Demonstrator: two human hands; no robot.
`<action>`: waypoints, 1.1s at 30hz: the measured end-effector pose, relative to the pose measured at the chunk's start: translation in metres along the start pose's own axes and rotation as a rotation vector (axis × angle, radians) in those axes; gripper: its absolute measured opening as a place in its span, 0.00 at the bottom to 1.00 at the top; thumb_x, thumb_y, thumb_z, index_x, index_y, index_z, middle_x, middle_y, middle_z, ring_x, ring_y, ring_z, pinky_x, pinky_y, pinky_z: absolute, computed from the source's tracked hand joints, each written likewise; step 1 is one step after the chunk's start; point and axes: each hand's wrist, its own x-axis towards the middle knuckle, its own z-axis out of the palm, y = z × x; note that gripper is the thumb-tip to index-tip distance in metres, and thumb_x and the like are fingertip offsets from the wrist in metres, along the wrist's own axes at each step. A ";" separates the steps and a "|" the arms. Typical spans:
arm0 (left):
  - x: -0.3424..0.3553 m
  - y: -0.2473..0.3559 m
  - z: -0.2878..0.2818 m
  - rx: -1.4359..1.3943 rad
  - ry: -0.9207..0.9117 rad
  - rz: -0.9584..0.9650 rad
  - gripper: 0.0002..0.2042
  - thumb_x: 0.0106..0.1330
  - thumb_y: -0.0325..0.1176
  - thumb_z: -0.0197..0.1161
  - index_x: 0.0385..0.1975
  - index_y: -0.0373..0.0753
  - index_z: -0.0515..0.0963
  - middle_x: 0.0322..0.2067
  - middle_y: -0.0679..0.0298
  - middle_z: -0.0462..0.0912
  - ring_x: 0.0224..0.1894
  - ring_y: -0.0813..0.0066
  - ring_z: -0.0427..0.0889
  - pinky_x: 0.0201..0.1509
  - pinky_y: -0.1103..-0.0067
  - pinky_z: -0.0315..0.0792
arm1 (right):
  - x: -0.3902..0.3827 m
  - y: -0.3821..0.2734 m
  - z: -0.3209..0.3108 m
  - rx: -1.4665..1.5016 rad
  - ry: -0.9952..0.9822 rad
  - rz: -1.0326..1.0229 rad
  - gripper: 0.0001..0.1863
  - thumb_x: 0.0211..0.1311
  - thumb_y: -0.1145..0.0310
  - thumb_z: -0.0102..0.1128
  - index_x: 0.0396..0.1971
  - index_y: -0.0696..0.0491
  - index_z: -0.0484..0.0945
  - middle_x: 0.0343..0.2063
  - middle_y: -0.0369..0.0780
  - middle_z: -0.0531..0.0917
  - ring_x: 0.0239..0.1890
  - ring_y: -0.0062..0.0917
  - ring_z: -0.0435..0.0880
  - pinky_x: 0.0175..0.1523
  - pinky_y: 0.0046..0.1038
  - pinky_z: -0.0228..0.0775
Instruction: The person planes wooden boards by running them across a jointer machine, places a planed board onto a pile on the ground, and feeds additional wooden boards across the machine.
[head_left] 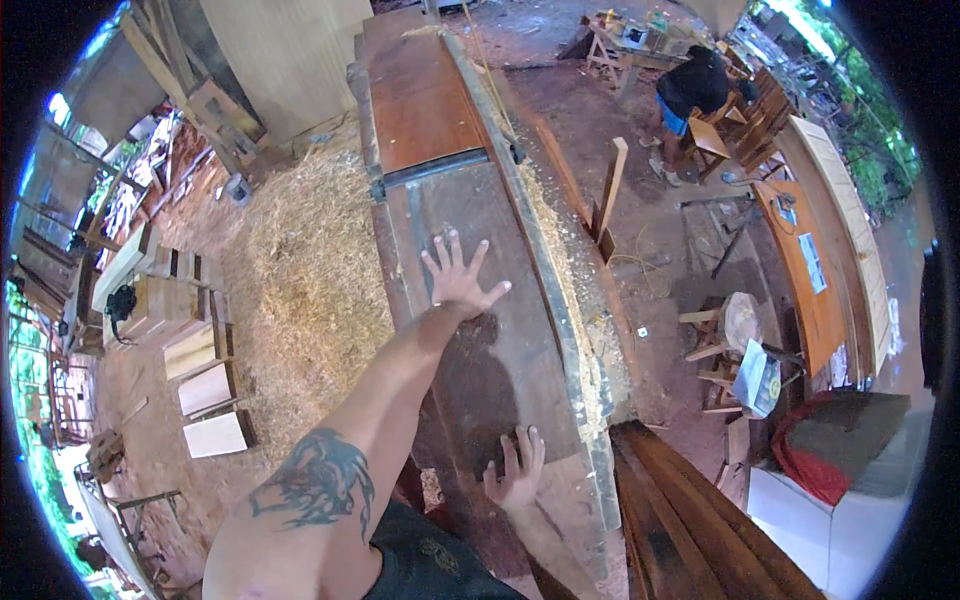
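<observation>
My left hand (460, 275) lies spread, palm down, on a wide dark grey-brown panel (500, 370) along the long bed of a woodworking machine (600, 470); I cannot tell whether this is a loose board or the bed itself. My right hand (515, 465) rests lower on the same surface, nearer my body, fingers apart and slightly bent. Past my left hand, a dark metal strip (435, 167) crosses the machine, with a smooth reddish-brown section (425, 120) beyond it. Wood shavings (545, 230) line the right side.
A shavings pile (310, 250) lies left, near stacked pale wood blocks (205, 390). Dark planks (680, 500) stand close on my right. An orange board (800, 290), stools (730, 320) and a covered white box (820, 540) are farther right. A person (690, 90) bends over wooden chairs at back right.
</observation>
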 end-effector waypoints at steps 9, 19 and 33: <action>0.063 -0.030 -0.007 -0.021 0.064 -0.009 0.49 0.60 0.77 0.50 0.78 0.59 0.52 0.78 0.40 0.37 0.78 0.32 0.31 0.73 0.35 0.23 | 0.067 0.014 0.043 -0.064 -0.069 -0.011 0.34 0.50 0.62 0.63 0.59 0.60 0.74 0.68 0.55 0.67 0.72 0.59 0.59 0.70 0.66 0.51; 0.093 -0.041 -0.022 0.030 0.015 -0.031 0.48 0.61 0.77 0.49 0.79 0.59 0.49 0.78 0.42 0.35 0.79 0.34 0.29 0.75 0.37 0.24 | 0.109 0.012 0.060 -0.077 -0.123 0.022 0.36 0.48 0.63 0.63 0.61 0.60 0.71 0.66 0.53 0.69 0.70 0.58 0.61 0.70 0.65 0.50; 0.150 -0.068 -0.025 0.014 0.063 -0.017 0.48 0.61 0.77 0.50 0.78 0.60 0.50 0.78 0.42 0.37 0.79 0.34 0.33 0.75 0.37 0.27 | 0.171 0.008 0.087 -0.112 -0.110 0.055 0.36 0.53 0.59 0.62 0.63 0.60 0.71 0.68 0.51 0.67 0.71 0.56 0.60 0.71 0.63 0.50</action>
